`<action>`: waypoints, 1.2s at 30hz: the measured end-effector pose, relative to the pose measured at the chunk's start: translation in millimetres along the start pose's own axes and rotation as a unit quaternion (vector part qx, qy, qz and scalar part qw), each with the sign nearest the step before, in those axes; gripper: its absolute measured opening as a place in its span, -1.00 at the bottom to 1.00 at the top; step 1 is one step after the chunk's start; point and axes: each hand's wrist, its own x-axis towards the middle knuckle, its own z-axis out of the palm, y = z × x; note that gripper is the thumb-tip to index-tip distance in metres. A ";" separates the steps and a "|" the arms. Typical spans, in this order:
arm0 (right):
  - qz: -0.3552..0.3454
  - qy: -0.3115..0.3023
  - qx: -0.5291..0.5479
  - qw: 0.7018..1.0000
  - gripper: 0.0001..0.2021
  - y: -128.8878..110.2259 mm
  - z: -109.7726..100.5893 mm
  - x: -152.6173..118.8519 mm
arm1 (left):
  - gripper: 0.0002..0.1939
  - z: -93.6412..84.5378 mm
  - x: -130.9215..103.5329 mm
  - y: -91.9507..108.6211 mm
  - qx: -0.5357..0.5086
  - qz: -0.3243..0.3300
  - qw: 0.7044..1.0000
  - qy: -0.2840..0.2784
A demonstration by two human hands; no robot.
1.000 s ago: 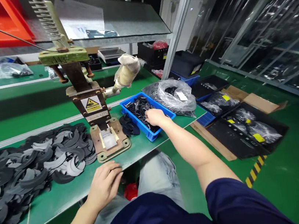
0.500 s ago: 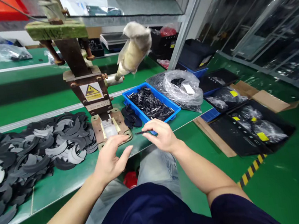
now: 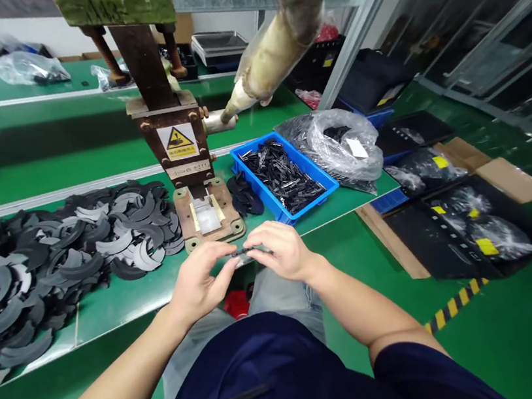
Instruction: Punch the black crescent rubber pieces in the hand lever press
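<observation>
Between my two hands is a small, thin black strip-like part [image 3: 240, 252], just off the table's front edge. My right hand [image 3: 282, 250] pinches one end of it between thumb and fingers. At the other end, the thumb and forefinger of my left hand [image 3: 202, 278] close on its tip. Fingers hide much of the part. Just beyond my hands stands a hand press [image 3: 173, 140] with a pale block [image 3: 208, 219] on its base. A blue tray [image 3: 332, 187] full of similar thin black parts [image 3: 283, 177] sits to the right of the press.
Many curved black and grey pieces [image 3: 64, 264] are heaped on the green table at left. More dark pieces [image 3: 244, 196] lie between press and tray. A wrapped press handle [image 3: 270, 53] juts right. Plastic bags [image 3: 345, 145] and open boxes [image 3: 452, 226] stand at right.
My left hand has come to the thin black part in my right hand, closing the gap between them. The view has shifted, so the press and tray appear nearer.
</observation>
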 end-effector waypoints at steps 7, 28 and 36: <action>-0.041 -0.058 -0.048 0.996 -0.84 -1.9 2.1 8.7 | -0.73 -6.3 1.1 -1.6 -0.193 -0.235 0.949 -0.086; -0.077 0.252 -0.044 0.964 -0.18 -11.5 -111.6 186.0 | -0.74 -41.1 61.5 -133.2 0.041 -0.213 0.975 0.045; -0.101 0.263 0.177 0.943 -0.75 -24.8 -84.2 184.4 | -0.70 -40.5 64.1 -141.8 0.187 -0.049 0.979 -0.067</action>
